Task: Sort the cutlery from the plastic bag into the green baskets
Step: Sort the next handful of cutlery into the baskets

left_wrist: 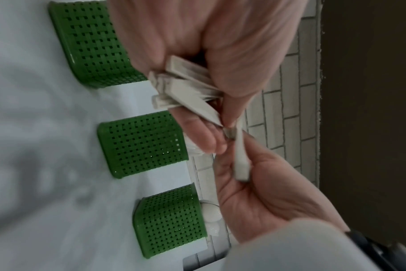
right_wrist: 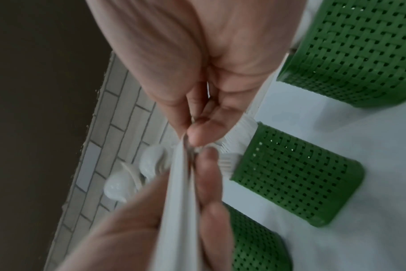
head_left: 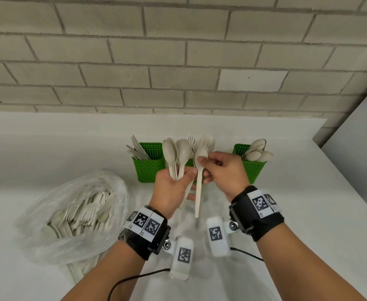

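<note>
My left hand [head_left: 183, 175] grips a bunch of beige spoons [head_left: 177, 153] by their handles, bowls up. My right hand [head_left: 202, 160] pinches the bowl of one more spoon [head_left: 198, 192], whose handle hangs down beside the left fingers. Behind the hands stand three green baskets: the left one [head_left: 146, 170] holds knives, the middle one [head_left: 190, 163], mostly hidden, holds forks, and the right one [head_left: 254, 170] holds spoons. In the left wrist view the left hand [left_wrist: 197, 77] clasps the handles [left_wrist: 186, 88]. In the right wrist view the right hand [right_wrist: 191, 142] pinches the spoon [right_wrist: 176, 201].
A clear plastic bag [head_left: 74, 213] full of beige cutlery lies on the white counter [head_left: 308, 203] at the left. A brick wall [head_left: 178, 61] rises behind the baskets. The counter's right edge runs diagonally at the far right. Black cables trail from the wrist cameras.
</note>
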Demonstrator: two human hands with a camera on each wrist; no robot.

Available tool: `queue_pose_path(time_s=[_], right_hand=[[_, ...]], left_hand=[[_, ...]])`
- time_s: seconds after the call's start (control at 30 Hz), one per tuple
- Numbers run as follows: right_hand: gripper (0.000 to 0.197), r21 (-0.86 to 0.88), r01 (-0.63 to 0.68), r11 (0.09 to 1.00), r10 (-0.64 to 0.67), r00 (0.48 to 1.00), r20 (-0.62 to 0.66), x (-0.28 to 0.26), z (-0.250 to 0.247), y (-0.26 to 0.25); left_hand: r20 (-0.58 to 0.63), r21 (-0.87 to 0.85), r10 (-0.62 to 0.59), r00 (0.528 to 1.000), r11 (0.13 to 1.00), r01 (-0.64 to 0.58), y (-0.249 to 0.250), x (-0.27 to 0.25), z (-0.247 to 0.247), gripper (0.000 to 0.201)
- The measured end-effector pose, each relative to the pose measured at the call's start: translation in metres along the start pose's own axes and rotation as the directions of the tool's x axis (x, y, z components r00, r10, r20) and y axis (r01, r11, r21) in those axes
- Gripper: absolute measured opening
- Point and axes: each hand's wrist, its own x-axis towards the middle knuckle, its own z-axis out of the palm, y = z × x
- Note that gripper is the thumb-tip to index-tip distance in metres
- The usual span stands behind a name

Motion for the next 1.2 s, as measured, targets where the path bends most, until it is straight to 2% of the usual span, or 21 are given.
queue_pose_path(time_s=[0.1,0.2,0.23,0.3,0.37,0.47,0.63,0.7,0.77,0.83,0.9,0.97,1.0,1.07,1.2], right_hand=[[0.025,-0.08,0.005,0.997,-0.008,1.0,-0.027,0.002,0.0,0.003],[0.025,-0.024,0.012,1.0,-0.015,0.993,-0.116,0.009,-0.007,0.004],[0.026,0.005,0.014,1.0,-0.013,0.993,-0.118,0.009,-0.008,0.004],[0.026,0.029,0.013,1.0,-0.012,0.999,-0.043,0.008,-0.009,0.001],[0.025,-0.033,0.02,0.999,-0.019,1.0,0.024,0.004,-0.006,-0.001],[0.023,-0.173,0.027,0.985,-0.029,1.0,-0.006,0.002,-0.001,-0.001],[0.009,0.069,-0.034,0.997,0.038,0.998,-0.055,-0.006,0.011,-0.005],[0.004,0.079,-0.017,0.997,0.023,0.996,-0.084,-0.006,0.015,-0.003],[0.004,0.049,0.004,0.999,0.002,0.992,-0.128,-0.003,0.017,0.004],[0.009,0.015,0.006,1.0,-0.004,0.993,-0.116,0.0,0.02,0.008],[0.022,-0.002,-0.018,1.0,0.018,0.999,-0.049,-0.002,0.022,0.005],[0.032,-0.016,0.003,1.0,-0.002,0.999,0.048,-0.003,0.025,0.003],[0.037,-0.028,0.032,0.999,-0.03,0.997,0.077,-0.003,0.026,0.004],[0.041,-0.057,0.047,0.997,-0.042,0.996,0.08,-0.002,0.025,0.006],[0.009,0.017,0.043,0.999,-0.045,0.993,0.112,-0.005,0.019,0.003]], left_hand=[[0.024,-0.038,-0.033,0.999,0.999,0.034,-0.002,0.0,0.001,0.012],[-0.002,-0.006,-0.067,0.998,0.998,0.067,-0.005,0.002,-0.004,0.035],[-0.006,0.028,-0.064,0.998,0.998,0.064,-0.006,0.003,-0.006,0.045],[-0.004,0.049,-0.057,0.998,0.997,0.057,-0.008,0.005,-0.008,0.053],[-0.017,-0.007,-0.078,0.997,0.997,0.078,-0.008,0.006,-0.007,0.051],[-0.024,-0.069,-0.098,0.995,0.993,0.097,-0.007,0.008,-0.006,0.038],[0.054,-0.2,-0.111,0.992,0.972,0.12,-0.005,0.008,-0.009,0.009],[0.052,-0.204,-0.093,0.994,0.974,0.101,-0.005,0.007,-0.009,0.005],[0.016,-0.18,-0.082,0.997,0.98,0.084,-0.006,0.007,-0.009,0.014],[-0.036,-0.137,-0.052,0.998,0.989,0.047,-0.008,0.008,-0.009,0.022],[-0.052,-0.041,0.043,0.998,0.998,-0.046,-0.01,0.007,-0.007,0.017],[-0.049,0.061,0.112,0.993,0.992,-0.109,-0.012,0.006,-0.005,0.003],[-0.056,0.097,0.116,0.992,0.989,-0.11,-0.012,0.005,-0.004,0.009],[-0.056,0.099,0.064,0.996,0.993,-0.058,-0.013,0.005,-0.003,0.017],[0.064,-0.12,-0.094,0.994,0.988,0.101,-0.005,0.003,-0.005,0.028]])
